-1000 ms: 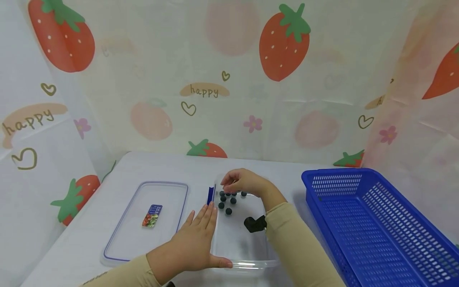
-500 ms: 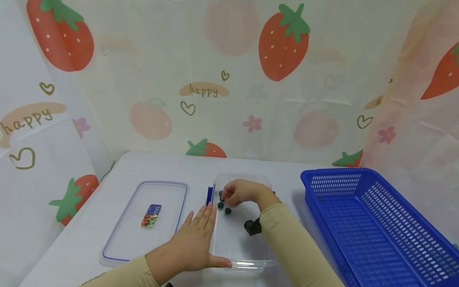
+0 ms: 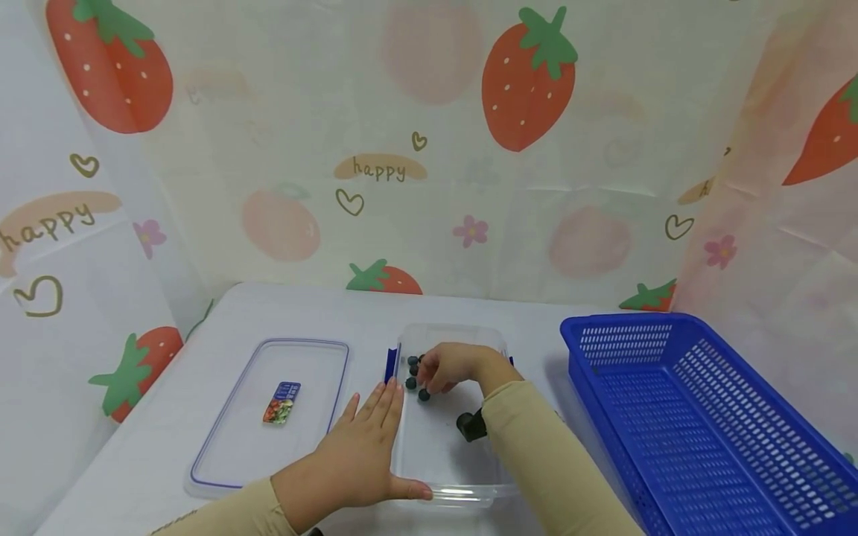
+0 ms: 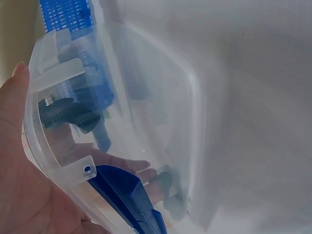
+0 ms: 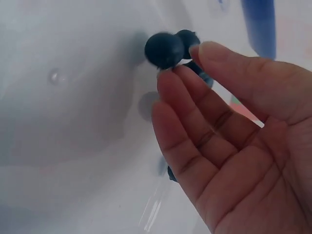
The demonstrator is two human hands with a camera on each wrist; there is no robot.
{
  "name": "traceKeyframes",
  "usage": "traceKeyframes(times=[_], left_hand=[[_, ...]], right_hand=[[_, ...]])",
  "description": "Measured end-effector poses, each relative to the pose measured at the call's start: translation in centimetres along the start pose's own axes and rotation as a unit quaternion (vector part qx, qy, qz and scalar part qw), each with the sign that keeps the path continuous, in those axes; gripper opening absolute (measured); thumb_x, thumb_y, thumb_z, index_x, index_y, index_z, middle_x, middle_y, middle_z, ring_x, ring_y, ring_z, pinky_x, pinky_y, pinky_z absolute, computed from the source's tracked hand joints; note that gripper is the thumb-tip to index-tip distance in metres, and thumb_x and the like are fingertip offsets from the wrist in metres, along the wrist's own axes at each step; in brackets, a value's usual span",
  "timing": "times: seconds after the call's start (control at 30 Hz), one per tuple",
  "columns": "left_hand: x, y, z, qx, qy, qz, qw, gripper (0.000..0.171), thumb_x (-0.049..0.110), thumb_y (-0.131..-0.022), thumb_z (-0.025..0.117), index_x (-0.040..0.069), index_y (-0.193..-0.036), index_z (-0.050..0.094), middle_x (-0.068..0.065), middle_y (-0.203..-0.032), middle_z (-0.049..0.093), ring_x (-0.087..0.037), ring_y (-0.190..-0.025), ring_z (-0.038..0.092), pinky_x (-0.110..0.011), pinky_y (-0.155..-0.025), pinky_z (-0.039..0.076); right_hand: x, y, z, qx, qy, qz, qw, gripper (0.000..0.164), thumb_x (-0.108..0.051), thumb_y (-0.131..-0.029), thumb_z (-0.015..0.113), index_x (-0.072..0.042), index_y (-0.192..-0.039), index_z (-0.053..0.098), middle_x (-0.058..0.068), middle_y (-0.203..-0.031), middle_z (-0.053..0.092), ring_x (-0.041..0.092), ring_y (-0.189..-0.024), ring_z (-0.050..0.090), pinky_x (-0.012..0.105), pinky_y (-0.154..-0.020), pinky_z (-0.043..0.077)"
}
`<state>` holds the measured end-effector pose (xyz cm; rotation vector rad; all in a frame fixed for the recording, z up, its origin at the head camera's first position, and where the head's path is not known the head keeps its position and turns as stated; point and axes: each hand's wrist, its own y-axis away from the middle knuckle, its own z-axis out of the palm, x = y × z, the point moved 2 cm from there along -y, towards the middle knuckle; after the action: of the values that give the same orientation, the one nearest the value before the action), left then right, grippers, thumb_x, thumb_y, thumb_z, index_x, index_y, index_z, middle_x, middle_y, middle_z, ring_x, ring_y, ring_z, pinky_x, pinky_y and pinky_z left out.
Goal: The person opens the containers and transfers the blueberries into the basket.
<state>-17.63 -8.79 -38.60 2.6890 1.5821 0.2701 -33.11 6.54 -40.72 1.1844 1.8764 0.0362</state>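
Note:
A clear plastic box [image 3: 442, 454] with blue side clips stands mid-table. My left hand [image 3: 358, 454] rests along its left side, fingers straight, thumb on the near rim. In the left wrist view, that hand lies beside the box wall near a blue clip [image 4: 129, 197]. My right hand [image 3: 459, 366] reaches down into the box, among several blueberries [image 3: 424, 395] near the left wall. In the right wrist view, its fingers extend loosely, with fingertips touching or very near a blueberry [image 5: 164, 50]. Others are partly hidden behind the thumb and fingers.
To the left lies a clear lid [image 3: 234, 461] with a blue seal and a colourful label [image 3: 281, 403]. A blue perforated basket [image 3: 583, 372] stands at the right. Behind the table hangs a strawberry-print cloth [image 3: 436, 216].
My right hand has come down from the far end of the box toward me and now covers some of the blueberries. My left hand stays in place against the box.

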Motion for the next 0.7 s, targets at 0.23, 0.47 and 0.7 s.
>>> traceKeyframes(times=[0.23,0.47,0.7], left_hand=[[-0.06,-0.02,0.12,0.003,-0.003,0.001,1.0,0.126,0.089,-0.062,0.034,-0.002,-0.145,0.01,-0.019,-0.151,0.007,-0.032,-0.138,0.007,-0.056,-0.106,0.013],[-0.15,-0.1,0.19,0.0,0.0,0.003,1.0,0.124,0.088,-0.063,0.035,-0.002,-0.145,0.009,-0.019,-0.151,0.005,-0.032,-0.138,0.006,-0.056,-0.106,0.012],[-0.02,-0.05,0.13,0.002,0.005,0.0,1.0,0.125,0.088,-0.063,0.036,-0.002,-0.145,0.009,-0.018,-0.151,0.006,-0.032,-0.139,0.006,-0.056,-0.107,0.012]], right_hand=[[0.13,-0.12,0.74,-0.009,0.034,0.035,0.999,0.02,0.0,-0.079,0.066,-0.015,-0.091,0.071,0.003,-0.089,0.062,0.016,-0.077,0.06,0.029,-0.076,0.051],[0.04,-0.24,0.91,-0.022,0.026,0.029,0.999,0.019,0.003,-0.078,0.066,-0.013,-0.088,0.07,0.004,-0.087,0.062,0.016,-0.077,0.059,0.029,-0.076,0.051],[-0.19,-0.31,0.19,-0.024,-0.022,-0.036,0.999,0.011,0.003,-0.078,0.066,-0.006,-0.085,0.065,0.006,-0.081,0.061,0.016,-0.075,0.06,0.028,-0.072,0.052]])
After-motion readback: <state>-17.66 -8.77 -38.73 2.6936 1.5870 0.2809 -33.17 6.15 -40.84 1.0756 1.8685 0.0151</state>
